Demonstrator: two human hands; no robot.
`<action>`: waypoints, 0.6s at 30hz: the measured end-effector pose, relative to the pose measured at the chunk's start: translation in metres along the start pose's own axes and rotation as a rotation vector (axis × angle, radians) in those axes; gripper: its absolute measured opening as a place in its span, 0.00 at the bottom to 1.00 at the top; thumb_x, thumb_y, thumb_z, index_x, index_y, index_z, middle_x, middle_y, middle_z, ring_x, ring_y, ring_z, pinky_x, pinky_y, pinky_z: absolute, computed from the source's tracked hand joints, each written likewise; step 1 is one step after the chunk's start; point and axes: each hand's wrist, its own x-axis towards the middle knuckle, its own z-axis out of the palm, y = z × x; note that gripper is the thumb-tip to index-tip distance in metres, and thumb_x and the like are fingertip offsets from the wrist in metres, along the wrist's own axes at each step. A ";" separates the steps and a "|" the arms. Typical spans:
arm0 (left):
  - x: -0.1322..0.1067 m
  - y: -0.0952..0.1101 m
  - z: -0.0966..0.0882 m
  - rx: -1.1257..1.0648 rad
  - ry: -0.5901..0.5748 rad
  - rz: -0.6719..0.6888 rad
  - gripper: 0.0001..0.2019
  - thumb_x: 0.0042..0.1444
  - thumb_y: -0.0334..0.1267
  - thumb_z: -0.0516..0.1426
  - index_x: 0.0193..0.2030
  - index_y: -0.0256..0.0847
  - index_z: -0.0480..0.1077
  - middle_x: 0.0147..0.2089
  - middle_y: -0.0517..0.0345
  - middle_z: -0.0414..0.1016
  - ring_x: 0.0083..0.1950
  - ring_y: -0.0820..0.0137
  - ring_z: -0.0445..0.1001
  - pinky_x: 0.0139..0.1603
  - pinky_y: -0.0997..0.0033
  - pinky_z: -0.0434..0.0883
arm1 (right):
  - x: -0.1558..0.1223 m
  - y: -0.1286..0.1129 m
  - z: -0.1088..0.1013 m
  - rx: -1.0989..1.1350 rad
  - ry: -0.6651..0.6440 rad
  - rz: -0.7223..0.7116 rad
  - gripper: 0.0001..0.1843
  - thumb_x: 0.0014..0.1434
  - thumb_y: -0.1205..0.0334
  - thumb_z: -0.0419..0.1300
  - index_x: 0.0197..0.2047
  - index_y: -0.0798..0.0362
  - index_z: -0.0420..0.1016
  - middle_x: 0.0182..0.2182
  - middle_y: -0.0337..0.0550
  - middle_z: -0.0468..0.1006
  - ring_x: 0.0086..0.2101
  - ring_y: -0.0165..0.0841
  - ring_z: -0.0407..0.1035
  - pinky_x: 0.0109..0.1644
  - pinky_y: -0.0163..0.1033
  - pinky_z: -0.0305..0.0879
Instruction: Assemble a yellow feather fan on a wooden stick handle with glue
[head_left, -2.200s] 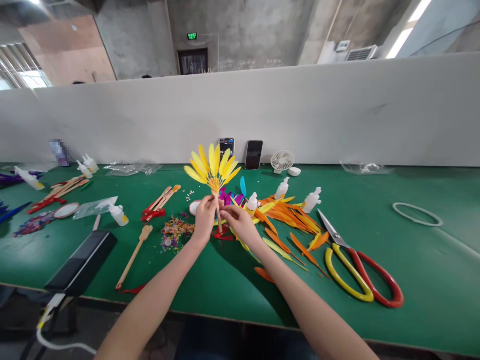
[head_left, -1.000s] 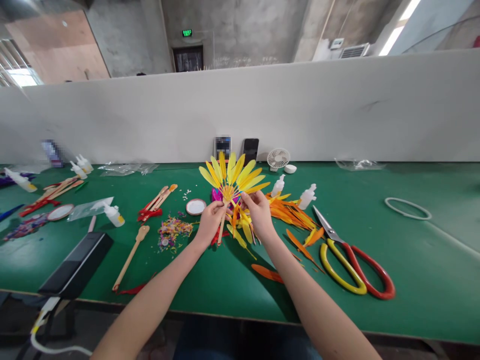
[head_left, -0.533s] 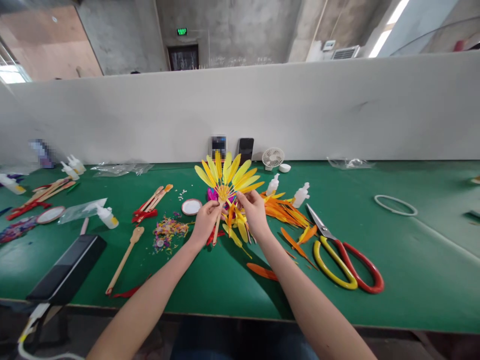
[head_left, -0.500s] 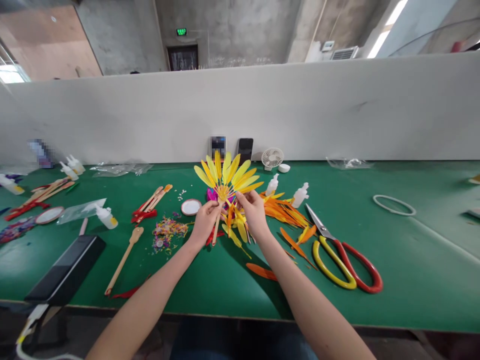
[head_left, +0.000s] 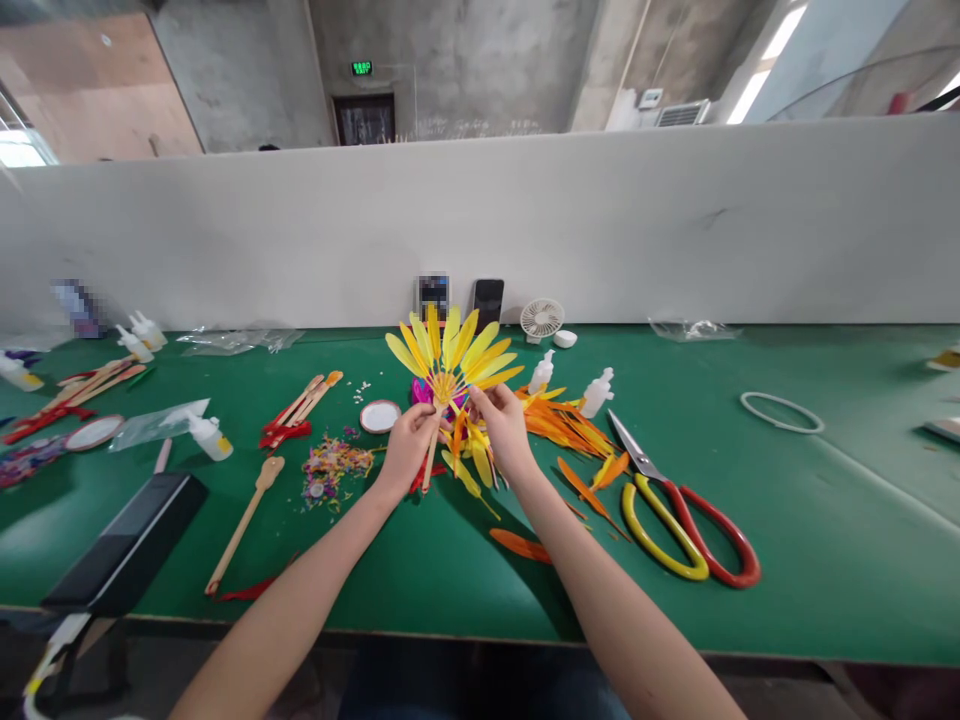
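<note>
A feather fan [head_left: 448, 352] of yellow and orange-yellow feathers spreads out from the head of a wooden stick, upright above the table. My left hand [head_left: 407, 447] is closed around the stick's handle just below the feathers. My right hand [head_left: 504, 425] is pinched at the fan's lower right edge, by the quill of the lowest yellow feather [head_left: 499, 377]; its fingertips are partly hidden. Behind and below the hands lie loose yellow feathers [head_left: 463, 474] and a magenta bundle [head_left: 422, 391]. Orange feathers [head_left: 568, 425] are heaped right of my right hand.
Large scissors [head_left: 670, 508] with yellow and red handles lie at right, near white glue bottles [head_left: 598, 392]. Leftward are a bare wooden stick [head_left: 246, 522], colourful scraps [head_left: 335, 466], a round white dish [head_left: 380, 416] and a black box [head_left: 127, 540]. A small fan [head_left: 541, 318] stands behind.
The view has shifted very slightly. Both hands keep the same hold on the feather fan, with no clear movement.
</note>
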 end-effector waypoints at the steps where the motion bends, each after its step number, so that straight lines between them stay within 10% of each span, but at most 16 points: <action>1: 0.000 0.000 0.000 0.000 -0.002 0.000 0.07 0.42 0.40 0.55 0.25 0.38 0.65 0.22 0.60 0.70 0.22 0.73 0.68 0.28 0.71 0.66 | 0.000 0.000 0.000 -0.004 0.001 -0.001 0.16 0.44 0.51 0.59 0.19 0.51 0.58 0.14 0.31 0.64 0.17 0.25 0.58 0.22 0.34 0.55; 18: 0.006 -0.006 -0.006 -0.095 0.140 0.060 0.08 0.45 0.41 0.56 0.29 0.39 0.63 0.26 0.59 0.74 0.28 0.70 0.73 0.37 0.66 0.69 | -0.003 0.002 0.005 -0.057 -0.127 0.047 0.16 0.43 0.47 0.59 0.26 0.51 0.63 0.17 0.32 0.64 0.17 0.26 0.57 0.20 0.33 0.55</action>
